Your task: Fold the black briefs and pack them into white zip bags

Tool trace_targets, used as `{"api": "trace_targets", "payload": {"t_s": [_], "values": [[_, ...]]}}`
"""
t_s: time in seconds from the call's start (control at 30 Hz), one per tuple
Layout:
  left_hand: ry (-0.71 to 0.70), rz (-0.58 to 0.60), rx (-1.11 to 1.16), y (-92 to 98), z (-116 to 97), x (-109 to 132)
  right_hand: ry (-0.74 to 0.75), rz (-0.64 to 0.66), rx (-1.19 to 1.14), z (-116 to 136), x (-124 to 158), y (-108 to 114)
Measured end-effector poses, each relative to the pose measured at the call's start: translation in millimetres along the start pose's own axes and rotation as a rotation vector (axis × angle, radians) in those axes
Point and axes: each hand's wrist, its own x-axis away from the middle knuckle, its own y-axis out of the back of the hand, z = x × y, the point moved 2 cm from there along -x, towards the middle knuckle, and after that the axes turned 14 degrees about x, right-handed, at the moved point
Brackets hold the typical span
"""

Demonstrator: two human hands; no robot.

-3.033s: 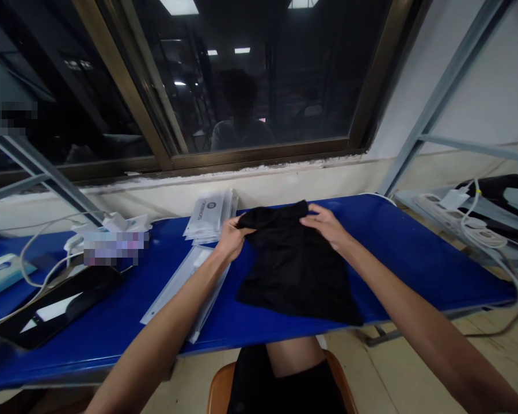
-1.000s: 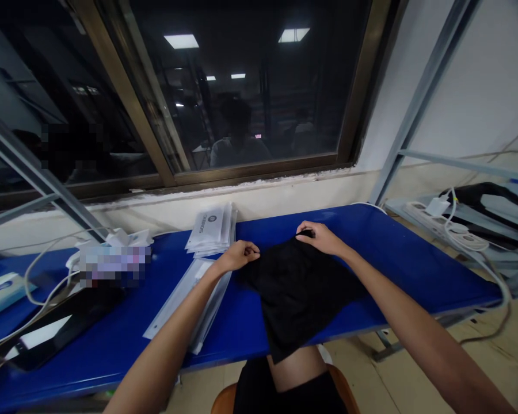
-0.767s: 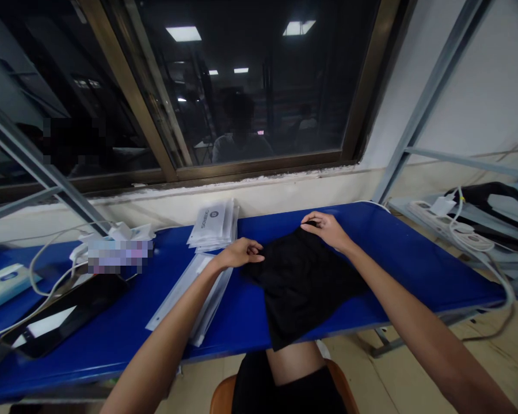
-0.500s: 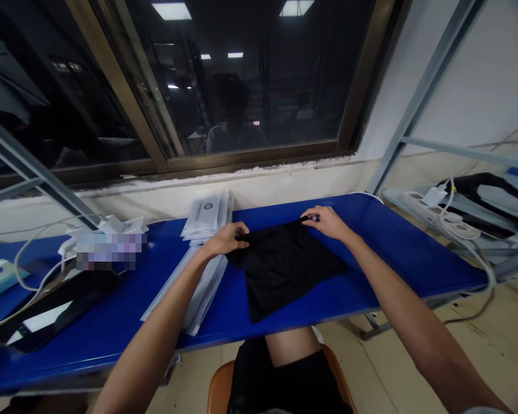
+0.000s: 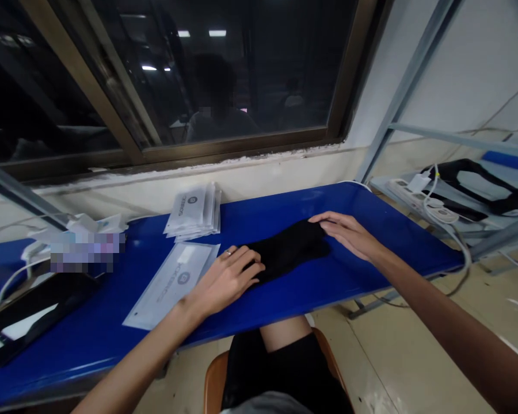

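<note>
A piece of black cloth lies folded into a narrow strip on the blue table; what kind of garment it is I cannot tell. My left hand, with a ring on one finger, rests its slightly bent, parted fingers on the strip's left end. At the opposite end, my right hand touches the cloth's edge with its fingers stretched out. Flat on the table beside my left hand are translucent printed zip pouches. Behind them stands a stack of similar pouches.
Power strips and cables lie to the left, close to a dark glossy device. Metal frame posts rise on both sides. On the right, another power strip and black straps rest on a neighbouring surface. A window is ahead.
The black cloth was spread wide with both hands pinching its far edge; now it is folded narrow. Both hands have loosened and lie on it. The view has shifted slightly.
</note>
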Motion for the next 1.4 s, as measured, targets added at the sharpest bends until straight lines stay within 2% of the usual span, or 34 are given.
{"api": "trace_targets", "payload": {"t_s": [0.13,0.27,0.43,0.57,0.63,0.83,0.9,0.97,1.03,1.1,1.2,1.27,1.33,1.4], "values": [[-0.019,-0.024,0.045,-14.9,-9.0,9.1,-0.053,-0.083,0.069,-20.1,11.4,-8.9],[-0.005,-0.01,-0.02,-16.1,-12.8,20.9,-0.016,-0.085,0.212,-28.0,15.2,-14.6],[0.091,0.043,-0.121,-17.8,-11.8,43.0,0.235,-0.101,0.791,0.4,38.0,-22.3],[0.141,-0.006,-0.25,-19.4,-13.8,50.8,0.386,-0.03,1.151,27.3,71.2,-27.0],[0.148,-0.012,-0.285,-19.0,-16.7,48.3,0.503,0.018,1.216,33.6,87.9,-29.1],[0.158,0.127,-0.278,-24.8,-14.3,34.9,0.86,0.09,1.337,26.9,120.3,-40.1],[0.173,0.106,-0.215,-27.0,-9.5,35.2,0.943,0.07,1.347,24.7,124.2,-41.5],[0.197,0.036,-0.063,-24.7,-5.7,38.0,0.969,0.033,1.295,25.8,124.1,-39.6],[0.251,-0.062,0.138,-14.4,-3.9,41.3,0.906,0.019,1.126,31.5,119.1,-33.5],[0.325,-0.164,0.307,4.0,-4.2,43.0,0.756,0.008,0.852,42.1,109.6,-23.2],[0.394,-0.311,0.495,38.4,-5.5,40.4,0.41,-0.078,0.447,59.0,89.9,-5.1],[0.4,-0.354,0.581,54.1,-2.4,35.5,0.177,-0.142,0.244,63.2,75.0,2.5],[0.398,-0.33,0.597,56.0,7.6,30.0,0.003,-0.117,0.109,57.7,58.2,2.4],[0.414,-0.283,0.582,43.6,24.4,25.1,-0.111,-0.019,0.06,43.6,39.6,-3.3]]}}
